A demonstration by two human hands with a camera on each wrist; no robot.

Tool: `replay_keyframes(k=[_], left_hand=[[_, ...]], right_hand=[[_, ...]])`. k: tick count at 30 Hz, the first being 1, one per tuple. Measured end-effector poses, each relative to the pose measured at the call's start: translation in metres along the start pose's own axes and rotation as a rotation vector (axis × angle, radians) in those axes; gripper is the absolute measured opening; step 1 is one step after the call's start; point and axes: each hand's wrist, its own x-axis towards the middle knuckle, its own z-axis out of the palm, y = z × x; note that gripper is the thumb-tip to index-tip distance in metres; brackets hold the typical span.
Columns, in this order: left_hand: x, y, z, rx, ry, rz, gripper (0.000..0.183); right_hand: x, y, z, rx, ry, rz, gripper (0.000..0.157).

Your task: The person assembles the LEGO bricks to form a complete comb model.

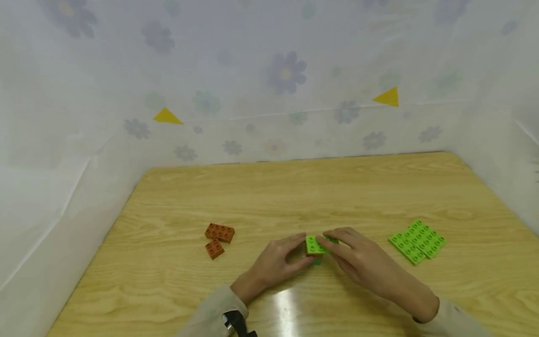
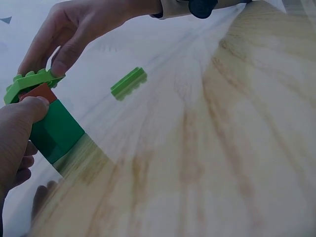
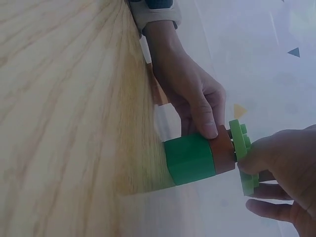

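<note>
Between the hands, a dark green block (image 3: 190,159) stands on the table with a reddish-brown brick (image 3: 223,153) on top of it. My left hand (image 1: 275,263) grips this stack from the left, its thumb pressed on the brown brick. A thin light green studded plate (image 1: 311,245) lies over the brown brick. It sits tilted in the left wrist view, with a narrow gap beneath part of it. My right hand (image 1: 368,263) pinches the plate from the right, the thumb at its edge in the right wrist view.
To the left lie two reddish-brown bricks, a longer one (image 1: 220,232) and a shorter one (image 1: 214,249). Light green studded plates (image 1: 427,238) lie side by side on the right. A white flowered cloth (image 1: 252,126) surrounds the wooden table (image 1: 168,290) at the back and sides.
</note>
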Motion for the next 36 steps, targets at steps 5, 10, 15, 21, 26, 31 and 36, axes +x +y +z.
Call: replay_keyframes(k=[5,10,15,21,26,31,36], left_hand=[[0.0006,0.0001,-0.0014,-0.015,-0.002,-0.003,0.046],[0.0014,0.0002,-0.0017,-0.017,-0.005,-0.022,0.046],[0.0021,0.0001,-0.0001,-0.007,0.001,-0.009,0.046],[0.0006,0.0000,-0.0012,0.014,-0.003,-0.018,0.047],[0.0001,-0.0002,-0.0019,0.011,-0.007,-0.021,0.047],[-0.0001,-0.0004,-0.0014,0.009,-0.013,-0.029,0.047],[-0.0005,0.0003,-0.0010,-0.012,-0.017,-0.045,0.048]], right_hand=[[0.0011,-0.0012,-0.0003,-0.033,-0.018,0.007,0.053],[0.0022,-0.0012,-0.0015,-0.055,-0.024,0.008,0.054],[0.0032,-0.0019,-0.0025,-0.074,-0.030,0.006,0.055],[0.0043,-0.0041,-0.0018,-0.076,-0.080,-0.012,0.037],[0.0060,-0.0071,-0.0029,-0.118,-0.105,-0.024,0.045],[0.0080,-0.0082,-0.0045,-0.132,-0.122,-0.021,0.036],[0.0090,-0.0092,-0.0056,-0.148,-0.146,-0.014,0.065]])
